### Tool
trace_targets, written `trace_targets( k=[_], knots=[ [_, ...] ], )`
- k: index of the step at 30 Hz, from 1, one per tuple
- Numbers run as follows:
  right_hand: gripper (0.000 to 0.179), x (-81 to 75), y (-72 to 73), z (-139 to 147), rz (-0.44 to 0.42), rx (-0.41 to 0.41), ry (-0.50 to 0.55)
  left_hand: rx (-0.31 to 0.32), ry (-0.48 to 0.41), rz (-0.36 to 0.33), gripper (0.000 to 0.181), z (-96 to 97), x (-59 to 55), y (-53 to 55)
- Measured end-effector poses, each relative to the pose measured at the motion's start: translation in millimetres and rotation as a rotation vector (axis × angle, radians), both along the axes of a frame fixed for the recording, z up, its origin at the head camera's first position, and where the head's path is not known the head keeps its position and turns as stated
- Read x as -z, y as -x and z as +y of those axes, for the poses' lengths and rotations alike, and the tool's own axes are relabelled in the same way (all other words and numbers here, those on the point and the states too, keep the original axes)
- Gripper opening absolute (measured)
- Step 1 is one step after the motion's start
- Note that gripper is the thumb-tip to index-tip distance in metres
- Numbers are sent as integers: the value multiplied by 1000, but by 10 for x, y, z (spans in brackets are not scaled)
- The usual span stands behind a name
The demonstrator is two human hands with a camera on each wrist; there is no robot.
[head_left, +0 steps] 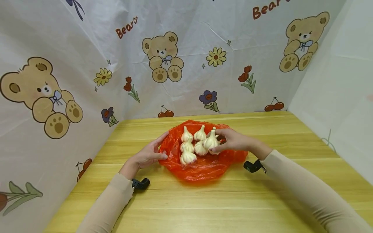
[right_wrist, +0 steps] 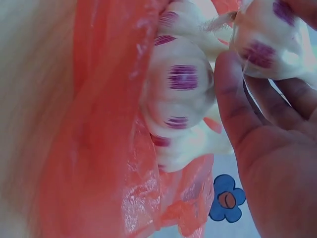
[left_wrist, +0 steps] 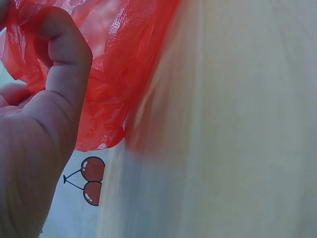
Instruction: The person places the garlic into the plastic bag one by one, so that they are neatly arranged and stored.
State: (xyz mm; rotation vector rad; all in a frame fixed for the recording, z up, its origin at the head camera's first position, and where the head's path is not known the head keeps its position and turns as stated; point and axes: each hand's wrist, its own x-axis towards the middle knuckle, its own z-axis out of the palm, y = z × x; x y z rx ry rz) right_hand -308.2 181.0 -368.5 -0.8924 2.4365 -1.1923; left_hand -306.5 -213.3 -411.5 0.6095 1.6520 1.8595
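A red plastic bag (head_left: 201, 173) lies spread on the table with several white garlic bulbs (head_left: 187, 157) grouped on it, their stems upward. My left hand (head_left: 144, 156) holds the bag's left edge, its fingers curled at the crumpled plastic in the left wrist view. At the right side of the group, my right hand (head_left: 237, 142) grips a garlic bulb (head_left: 211, 142) between thumb and fingers. In the right wrist view this bulb (right_wrist: 265, 42) shows purple streaks and a rooty base, beside another streaked bulb (right_wrist: 181, 82) on the bag.
The wooden table (head_left: 186, 207) reaches back to a white wall sheet (head_left: 186, 97) printed with bears, flowers and cherries. A plain white panel (head_left: 341, 97) stands on the right, with a thin cord (head_left: 329, 142) by the table's edge.
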Motion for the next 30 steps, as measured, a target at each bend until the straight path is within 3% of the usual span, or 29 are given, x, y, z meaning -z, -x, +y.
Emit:
trace_targets(
  k=[8, 20, 30],
  knots=[
    [53, 47, -103, -73, 58, -9, 8, 2, 0, 2, 112, 6, -15, -11],
    [54, 162, -170, -119, 30, -41, 31, -5, 8, 3, 110, 9, -13, -11],
    [51, 303, -233, -180, 167, -76, -28, -4, 13, 5, 110, 12, 1, -11]
  ],
)
